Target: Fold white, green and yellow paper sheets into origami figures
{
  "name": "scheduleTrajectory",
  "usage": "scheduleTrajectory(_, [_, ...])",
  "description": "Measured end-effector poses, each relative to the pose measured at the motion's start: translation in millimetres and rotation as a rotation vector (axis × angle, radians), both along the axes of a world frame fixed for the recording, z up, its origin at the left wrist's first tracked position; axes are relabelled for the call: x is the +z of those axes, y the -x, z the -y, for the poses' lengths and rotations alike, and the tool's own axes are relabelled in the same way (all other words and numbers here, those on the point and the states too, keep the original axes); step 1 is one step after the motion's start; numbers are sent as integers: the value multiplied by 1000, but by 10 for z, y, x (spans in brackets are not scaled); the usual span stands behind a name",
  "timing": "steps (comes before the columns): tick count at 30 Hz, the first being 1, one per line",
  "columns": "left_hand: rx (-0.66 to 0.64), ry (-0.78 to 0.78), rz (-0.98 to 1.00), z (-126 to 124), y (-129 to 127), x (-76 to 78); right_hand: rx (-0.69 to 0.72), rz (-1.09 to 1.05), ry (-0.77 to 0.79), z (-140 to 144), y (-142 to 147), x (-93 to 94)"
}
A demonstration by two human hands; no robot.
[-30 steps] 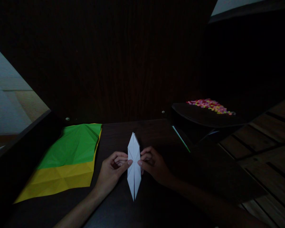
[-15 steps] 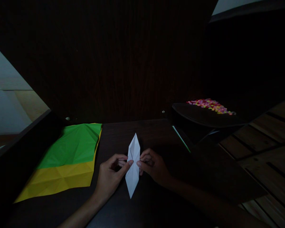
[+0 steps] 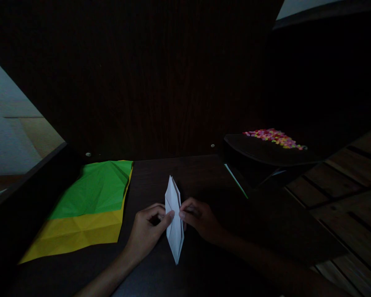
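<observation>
Dark wood filling most of the view, with a dim brown tabletop (image 3: pixel 200 173) running beneath it and a tall panelled back rising behind. Lying near the middle of the tabletop, a narrow white folded paper (image 3: pixel 174 218), long and pointed at both ends, creased down its length, its far tip aimed away and its near tip toward the camera. Pinching that paper at its waist from the left side, the left hand (image 3: pixel 146 231), thumb and forefinger closing on the edge, remaining fingers curling under the palm. Pinching the same spot from the other side, the right hand (image 3: pixel 199 220), fingertips pressing on the opposite edge so that both hands are meeting almost tip to tip across the paper. Resting flat well to the left of the hands, a creased green sheet (image 3: pixel 95 189), overlapping a yellow sheet (image 3: pixel 77 233) showing beneath it along the near and right edges. Sitting to the right and farther back, a dark tray (image 3: pixel 259 150) carrying a heap of small multicoloured pieces (image 3: pixel 273 137), too small to make out singly. Leaning just beside the tray's near corner, a thin green strip (image 3: pixel 235 181). Showing at far right, slatted wooden boards (image 3: pixel 352 181); at far left, a pale floor (image 3: pixel 15 128). No writing, label or brand legible anywhere in this low light.
</observation>
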State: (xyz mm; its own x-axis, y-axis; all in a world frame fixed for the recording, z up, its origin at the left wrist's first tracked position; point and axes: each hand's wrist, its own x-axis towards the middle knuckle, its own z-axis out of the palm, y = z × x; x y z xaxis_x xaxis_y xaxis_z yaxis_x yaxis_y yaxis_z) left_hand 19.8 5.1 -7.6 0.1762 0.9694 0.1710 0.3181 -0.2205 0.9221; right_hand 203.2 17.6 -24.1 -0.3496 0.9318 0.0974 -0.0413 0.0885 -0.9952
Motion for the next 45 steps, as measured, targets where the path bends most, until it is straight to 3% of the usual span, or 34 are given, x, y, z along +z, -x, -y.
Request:
scheduleTrajectory(9, [-83, 26, -13, 15, -11, 26, -7, 60, -138, -8, -20, 18])
scheduleTrajectory(24, [-235, 95, 71, 43, -24, 120, -87, 189, -162, 15, -19, 38])
scheduleTrajectory(28, [-240, 121, 60, 34, -38, 77, -73, 164, -152, 49, -10, 39])
scheduleTrajectory(36, [-223, 169, 102, 9, 23, 73, -57, -108, 62, 27, -15, 11])
scheduleTrajectory(45, [-208, 169, 147, -1, 26, 92, 31, -78, -3, -58, -26, 43])
